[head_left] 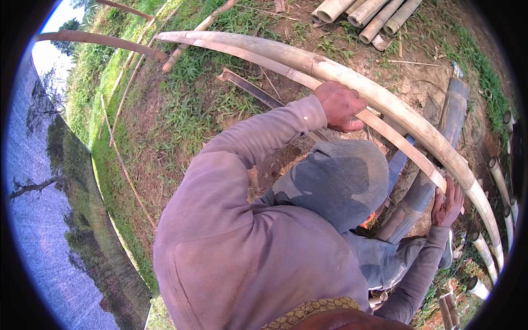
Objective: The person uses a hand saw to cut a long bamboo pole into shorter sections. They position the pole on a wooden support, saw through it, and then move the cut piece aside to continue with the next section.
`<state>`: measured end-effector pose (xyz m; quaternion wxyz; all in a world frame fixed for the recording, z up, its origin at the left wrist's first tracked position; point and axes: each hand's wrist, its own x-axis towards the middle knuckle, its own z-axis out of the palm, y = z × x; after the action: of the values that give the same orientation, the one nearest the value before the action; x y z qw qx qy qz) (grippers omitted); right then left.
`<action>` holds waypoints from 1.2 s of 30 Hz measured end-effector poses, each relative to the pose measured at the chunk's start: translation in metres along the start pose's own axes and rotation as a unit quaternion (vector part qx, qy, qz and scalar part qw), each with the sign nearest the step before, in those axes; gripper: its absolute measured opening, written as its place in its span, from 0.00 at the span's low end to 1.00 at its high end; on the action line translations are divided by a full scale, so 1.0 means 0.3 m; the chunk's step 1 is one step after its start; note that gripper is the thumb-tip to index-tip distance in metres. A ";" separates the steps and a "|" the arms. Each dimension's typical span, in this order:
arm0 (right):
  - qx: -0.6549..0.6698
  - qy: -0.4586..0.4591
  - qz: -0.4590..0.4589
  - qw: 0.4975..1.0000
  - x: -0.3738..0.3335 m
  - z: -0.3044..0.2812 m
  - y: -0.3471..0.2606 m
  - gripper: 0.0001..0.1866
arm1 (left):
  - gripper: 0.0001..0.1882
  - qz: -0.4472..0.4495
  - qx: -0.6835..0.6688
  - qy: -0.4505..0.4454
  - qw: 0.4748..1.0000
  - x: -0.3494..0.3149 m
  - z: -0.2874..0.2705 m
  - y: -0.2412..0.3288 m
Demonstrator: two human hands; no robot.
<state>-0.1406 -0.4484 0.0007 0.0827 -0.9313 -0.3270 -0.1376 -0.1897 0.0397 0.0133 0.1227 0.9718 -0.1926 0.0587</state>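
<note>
A long, pale split-bamboo strip [399,140] runs from the far left down to the right. My left hand [338,107] is closed around it near its middle, knuckles beside the thick bamboo pole [379,93]. Close to the strip's right end, my right hand [448,204] grips it with fingers bent over the edge. The thick pole lies alongside the strip, curving past both hands. Below them, a dark, thick bamboo length [410,203] lies on the ground, partly hidden by my bent knee [341,181].
Cut bamboo tubes [366,14] are stacked at the top right, and more tube ends [484,253] line the right side. A dark split piece [250,88] lies on the grass. Part of a blue object [400,159] shows beside my knee. Grey-blue sheeting [49,236] hangs at left.
</note>
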 end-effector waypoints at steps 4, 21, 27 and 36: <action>0.028 -0.024 0.015 0.999 0.001 -0.090 0.061 0.27 | 0.21 0.003 -0.033 0.024 0.999 0.066 0.029 0.058; 0.114 -0.118 0.069 0.984 0.277 0.141 0.350 0.24 | 0.50 0.062 0.058 0.006 0.996 0.396 0.238 0.159; 0.114 -0.154 0.124 0.974 0.278 0.127 0.321 0.28 | 0.55 0.061 0.061 -0.072 0.994 0.514 0.301 0.291; 0.088 0.174 0.306 0.932 -0.240 0.150 0.048 0.21 | 0.53 0.057 0.088 -0.076 0.992 0.537 0.360 0.300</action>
<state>-0.1761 -0.4907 -0.0654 0.2581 -0.9367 -0.0179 -0.2360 -0.0696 -0.1272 -0.0452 0.0183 0.9679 -0.2507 0.0082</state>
